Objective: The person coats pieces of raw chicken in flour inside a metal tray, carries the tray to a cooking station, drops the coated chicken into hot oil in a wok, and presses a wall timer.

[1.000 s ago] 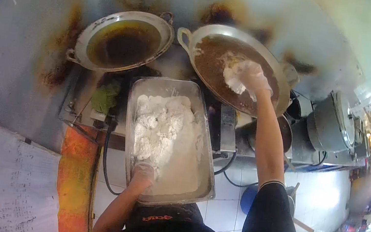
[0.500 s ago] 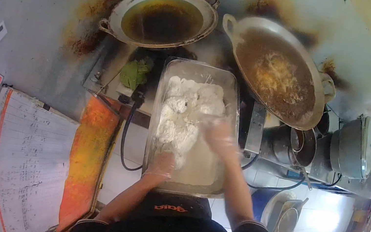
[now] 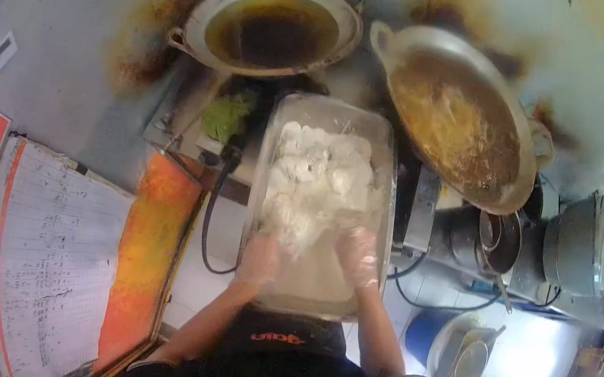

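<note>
A deep rectangular metal tray (image 3: 386,203) stands in front of me, holding white flour (image 3: 317,284) and several lumpy flour-coated pieces (image 3: 322,164) whose kind I cannot make out. My left hand (image 3: 259,260), in a clear plastic glove, is low at the tray's left side, close to the coated pieces. On the right, my right hand (image 3: 357,255), gloved the same way, is over the flour with its fingers pointing toward the middle. Motion blurs the fingers of both hands, so whether they hold anything is unclear.
Behind the tray are a wok of dark oil (image 3: 273,30) at left and a bubbling wok (image 3: 454,126) at right. Green leaves (image 3: 226,117) lie left of the tray. Pots (image 3: 575,241) stand at right; a strainer (image 3: 471,364) sits lower right. A hose (image 3: 210,213) hangs at left.
My right hand has drawn back toward me and slightly right. My left hand has shifted a little, and the coated pieces near my hands look disturbed. The view has moved slightly.
</note>
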`<state>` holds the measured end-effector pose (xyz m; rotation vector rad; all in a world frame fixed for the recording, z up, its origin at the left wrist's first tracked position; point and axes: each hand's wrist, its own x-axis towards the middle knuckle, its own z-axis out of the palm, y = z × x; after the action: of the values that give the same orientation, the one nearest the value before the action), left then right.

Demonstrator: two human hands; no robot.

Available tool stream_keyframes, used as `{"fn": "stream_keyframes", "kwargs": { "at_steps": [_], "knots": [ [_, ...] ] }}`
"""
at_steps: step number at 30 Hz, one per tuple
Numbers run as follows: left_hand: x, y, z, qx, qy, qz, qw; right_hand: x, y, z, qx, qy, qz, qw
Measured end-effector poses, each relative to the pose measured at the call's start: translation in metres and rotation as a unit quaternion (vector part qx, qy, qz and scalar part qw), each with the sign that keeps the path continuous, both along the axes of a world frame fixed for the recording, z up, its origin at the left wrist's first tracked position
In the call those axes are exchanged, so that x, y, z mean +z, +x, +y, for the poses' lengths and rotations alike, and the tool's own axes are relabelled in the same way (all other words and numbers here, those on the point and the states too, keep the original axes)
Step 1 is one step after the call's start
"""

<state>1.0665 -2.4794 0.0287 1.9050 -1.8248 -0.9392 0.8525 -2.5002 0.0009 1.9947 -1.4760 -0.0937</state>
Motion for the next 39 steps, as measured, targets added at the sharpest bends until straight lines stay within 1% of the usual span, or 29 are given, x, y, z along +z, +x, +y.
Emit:
{"fn": "stream_keyframes", "kwargs": {
  "at_steps": [1,2,3,4,6,10,12,13,14,15,16,17,18,19,21,22,23,24,25,27,28,30,31,32,33,35,36,38,39],
  "knots": [
    [0.002,-0.006,0.001,-0.007,0.012,0.0,1.0,0.002,-0.002,0.014,-0.02,-0.034,0.17,0.985],
    [0.009,-0.013,-0.003,-0.05,-0.011,0.029,0.998,0.018,0.0,0.016,0.05,0.162,-0.206,0.964],
    [0.016,-0.019,-0.003,-0.092,-0.036,0.06,0.993,0.031,0.001,0.02,0.109,0.317,-0.547,0.767],
    [0.026,-0.02,-0.004,-0.095,-0.037,0.064,0.993,0.04,0.004,0.026,0.105,0.316,-0.545,0.769],
    [0.044,-0.019,-0.015,-0.026,0.026,0.128,0.991,0.049,0.015,0.029,0.001,0.253,-0.602,0.757],
    [0.0,-0.029,-0.014,-0.112,-0.014,0.133,0.985,0.037,0.023,0.033,0.034,0.248,-0.583,0.773],
    [-0.016,-0.04,-0.005,-0.04,0.0,0.283,0.958,0.024,0.019,0.03,-0.094,0.379,-0.55,0.738],
    [-0.02,-0.039,-0.003,-0.04,-0.001,0.281,0.959,-0.001,0.017,0.033,-0.093,0.379,-0.551,0.737],
    [-0.023,-0.038,-0.002,-0.043,0.024,0.217,0.975,-0.039,0.013,0.038,-0.091,0.338,-0.536,0.768],
    [-0.016,-0.039,-0.003,-0.045,0.049,0.153,0.986,-0.043,0.011,0.039,-0.089,0.297,-0.519,0.797],
    [-0.009,-0.036,-0.003,-0.045,0.049,0.154,0.986,-0.044,0.002,0.044,-0.09,0.297,-0.518,0.797],
    [0.019,-0.029,-0.007,0.015,0.04,0.149,0.988,-0.015,-0.003,0.046,-0.099,0.276,-0.633,0.716],
    [0.035,-0.023,-0.01,0.077,0.032,0.143,0.986,0.003,-0.002,0.047,-0.103,0.27,-0.685,0.669],
    [0.036,-0.018,-0.015,0.082,0.035,0.142,0.986,0.021,0.0,0.048,-0.106,0.259,-0.734,0.619],
    [0.034,-0.01,-0.019,0.127,0.006,0.136,0.982,0.034,0.003,0.052,-0.046,0.243,-0.603,0.758],
    [0.019,-0.003,-0.017,0.124,0.01,0.135,0.983,0.029,0.0,0.051,-0.042,0.246,-0.558,0.792],
    [-0.005,0.003,-0.022,0.021,-0.043,0.04,0.998,0.017,-0.01,0.049,-0.049,0.248,-0.529,0.81],
    [-0.009,0.003,-0.032,-0.075,-0.102,-0.054,0.991,0.005,-0.014,0.049,-0.053,0.225,-0.523,0.82],
    [-0.012,0.003,-0.042,-0.067,-0.108,-0.05,0.991,-0.008,-0.018,0.05,-0.048,0.184,-0.536,0.823],
    [-0.001,0.006,-0.054,-0.093,0.016,-0.088,0.992,-0.038,-0.024,0.051,-0.021,0.121,-0.53,0.839],
    [-0.003,0.009,-0.06,-0.098,0.016,-0.089,0.991,-0.05,-0.027,0.054,-0.05,0.084,-0.353,0.931],
    [-0.016,0.004,-0.077,-0.15,0.117,-0.167,0.968,-0.038,-0.037,0.043,-0.069,0.041,-0.149,0.986],
    [-0.031,0.003,-0.075,-0.15,0.117,-0.165,0.968,0.002,-0.032,0.037,-0.084,0.141,-0.385,0.908],
    [-0.053,0.003,-0.069,-0.12,0.069,-0.154,0.978,0.04,-0.024,0.036,-0.099,0.228,-0.597,0.762],
    [-0.074,0.0,-0.07,-0.089,0.013,-0.139,0.986,0.074,-0.02,0.03,-0.102,0.222,-0.598,0.764],
    [-0.097,-0.002,-0.078,-0.108,-0.007,-0.144,0.984,0.142,-0.025,0.013,-0.104,0.207,-0.664,0.711],
    [-0.099,-0.003,-0.077,-0.12,-0.016,-0.162,0.979,0.163,-0.037,0.004,-0.182,0.231,-0.62,0.727],
    [-0.092,-0.002,-0.078,-0.136,-0.031,-0.198,0.97,0.187,-0.072,-0.009,-0.052,0.123,-0.642,0.755],
    [-0.087,-0.001,-0.078,-0.141,-0.035,-0.213,0.966,0.217,-0.085,-0.019,-0.051,0.124,-0.651,0.747]
  ]
}}
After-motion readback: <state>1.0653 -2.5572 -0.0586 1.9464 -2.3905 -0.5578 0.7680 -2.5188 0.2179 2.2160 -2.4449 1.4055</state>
